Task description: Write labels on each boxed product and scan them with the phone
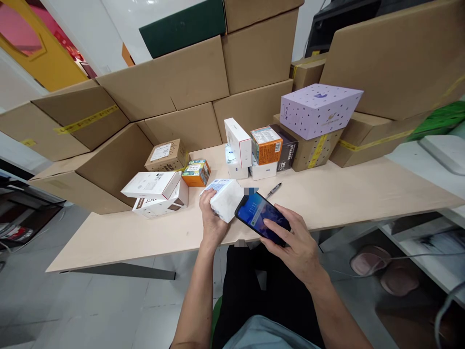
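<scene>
Tabletop (356, 191): pale wood-look, smooth, w/ brown corrugated cartons (196, 80) stacked along far side. White box (228, 199) abt mid, by near edge: small squarish block, matte-looking sides, blue print up top, tilted; L hand (211, 215) curled round its left side. Just right of it, phone (259, 215): thin dark slab, rounded corners, glossy lit blue screen; R hand (296, 240) grips its edges, one digit over glass. Slim pen (274, 189) lies just beyond. Far right: lilac box (319, 111), angular, dark-spotted.
</scene>
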`<action>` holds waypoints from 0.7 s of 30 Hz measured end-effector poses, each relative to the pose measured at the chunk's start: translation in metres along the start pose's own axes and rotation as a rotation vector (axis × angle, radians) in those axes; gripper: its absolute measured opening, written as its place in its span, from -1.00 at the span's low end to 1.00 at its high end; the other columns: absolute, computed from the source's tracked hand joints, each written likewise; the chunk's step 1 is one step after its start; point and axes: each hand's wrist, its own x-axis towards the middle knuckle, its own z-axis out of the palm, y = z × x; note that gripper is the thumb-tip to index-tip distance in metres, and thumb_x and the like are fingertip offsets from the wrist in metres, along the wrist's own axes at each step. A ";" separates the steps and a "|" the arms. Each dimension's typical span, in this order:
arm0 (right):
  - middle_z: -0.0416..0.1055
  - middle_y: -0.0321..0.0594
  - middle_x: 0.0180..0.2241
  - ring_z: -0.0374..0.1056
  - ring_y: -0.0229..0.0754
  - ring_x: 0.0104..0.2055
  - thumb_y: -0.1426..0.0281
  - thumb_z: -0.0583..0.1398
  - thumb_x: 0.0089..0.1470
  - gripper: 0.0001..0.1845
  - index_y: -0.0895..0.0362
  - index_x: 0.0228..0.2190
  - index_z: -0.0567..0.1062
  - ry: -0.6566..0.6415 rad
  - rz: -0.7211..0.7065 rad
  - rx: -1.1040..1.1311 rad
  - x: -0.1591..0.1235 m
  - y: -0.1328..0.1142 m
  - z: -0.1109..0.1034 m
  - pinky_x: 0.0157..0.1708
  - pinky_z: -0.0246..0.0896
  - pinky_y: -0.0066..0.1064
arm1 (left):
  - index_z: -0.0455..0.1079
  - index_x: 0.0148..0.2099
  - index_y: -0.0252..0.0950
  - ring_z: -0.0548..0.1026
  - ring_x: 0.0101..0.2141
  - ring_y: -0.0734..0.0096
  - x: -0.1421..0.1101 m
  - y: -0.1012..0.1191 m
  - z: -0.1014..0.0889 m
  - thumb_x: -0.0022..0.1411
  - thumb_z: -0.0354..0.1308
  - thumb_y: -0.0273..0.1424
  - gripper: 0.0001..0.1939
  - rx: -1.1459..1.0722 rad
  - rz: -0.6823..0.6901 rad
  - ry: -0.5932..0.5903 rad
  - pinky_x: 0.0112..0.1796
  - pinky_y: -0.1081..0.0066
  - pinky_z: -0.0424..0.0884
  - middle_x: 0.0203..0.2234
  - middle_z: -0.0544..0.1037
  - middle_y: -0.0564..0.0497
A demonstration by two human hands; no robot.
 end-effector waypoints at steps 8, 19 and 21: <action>0.29 0.01 0.14 0.31 0.11 0.14 0.48 0.34 0.03 -0.27 -0.06 0.21 0.30 -0.013 -0.011 -0.050 0.000 0.004 -0.001 0.04 0.39 0.04 | 0.09 0.23 -0.15 0.29 0.17 -0.03 -0.001 -0.001 0.000 0.03 0.40 -0.28 -0.20 -0.009 -0.008 -0.007 0.16 -0.12 0.23 0.12 0.28 -0.22; 0.42 0.06 0.04 0.36 0.13 0.06 0.18 0.17 0.20 -0.44 0.10 0.18 0.35 -0.221 0.236 -0.376 -0.010 0.082 -0.045 0.07 0.27 0.03 | 0.09 0.24 -0.17 0.29 0.18 -0.02 -0.001 0.004 -0.001 0.07 0.35 -0.35 -0.26 0.028 0.024 -0.015 0.18 -0.13 0.20 0.14 0.27 -0.24; 0.44 0.11 0.02 0.37 0.17 0.02 0.13 0.13 0.20 -0.40 0.16 0.18 0.35 -0.305 0.313 -0.430 -0.009 0.102 -0.057 0.04 0.27 0.05 | 0.08 0.24 -0.18 0.27 0.19 -0.03 -0.001 0.007 -0.002 0.06 0.35 -0.34 -0.24 0.047 0.040 -0.026 0.19 -0.15 0.18 0.14 0.26 -0.25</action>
